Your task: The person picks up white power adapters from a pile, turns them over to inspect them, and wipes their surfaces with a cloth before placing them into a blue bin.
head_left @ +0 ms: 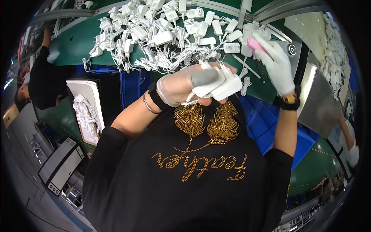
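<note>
My left hand, in a thin pale glove with a grey thumb covering, is closed around white power adapters in front of my chest. A coiled white cord hangs against its fingers. My right hand wears a white glove and is raised at the right of the bench. Its fingers pinch a small pink pad beside a pale bundle whose kind I cannot make out. Ahead of both hands lies a large heap of white power adapters with bundled cords on the green bench top.
Blue bins sit below the bench edge. Left of me stands a white-lined tray with white corded items. A metal box with a round dial is at the right. Other people work at the far left and right. A white stick lies near the heap.
</note>
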A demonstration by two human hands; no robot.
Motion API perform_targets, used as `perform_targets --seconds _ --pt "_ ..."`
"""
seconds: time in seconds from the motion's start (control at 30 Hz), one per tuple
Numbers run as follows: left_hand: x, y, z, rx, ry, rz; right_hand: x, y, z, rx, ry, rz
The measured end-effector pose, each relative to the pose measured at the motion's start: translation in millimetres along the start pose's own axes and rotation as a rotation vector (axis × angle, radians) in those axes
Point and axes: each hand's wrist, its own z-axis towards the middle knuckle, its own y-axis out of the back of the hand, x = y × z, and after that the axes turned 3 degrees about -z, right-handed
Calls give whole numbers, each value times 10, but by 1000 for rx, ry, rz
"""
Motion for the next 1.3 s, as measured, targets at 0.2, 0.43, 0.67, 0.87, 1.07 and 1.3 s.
perform_targets --seconds 0.2,0.43,0.67,0.87,1.07,1.3 --pt "-31 -151 51 -111 -101 162 -848 -590 261 -354 97 -317" --pt "-75 -112 73 -125 -255 173 647 -519 -239 -231 -110 1104" --pt "-112 -117 211 -543 -527 937 1272 -732 -122 -304 -75 947" --pt "-102 -82 265 -231 -754 1173 955 -138 -92 32 -6 2004" --pt "36 636 -19 -222 -331 1867 640 1078 -628 -147 227 1638" --pt "-468 1120 -282 -1146 -462 2306 -1069 2259 -900 -588 -490 331"
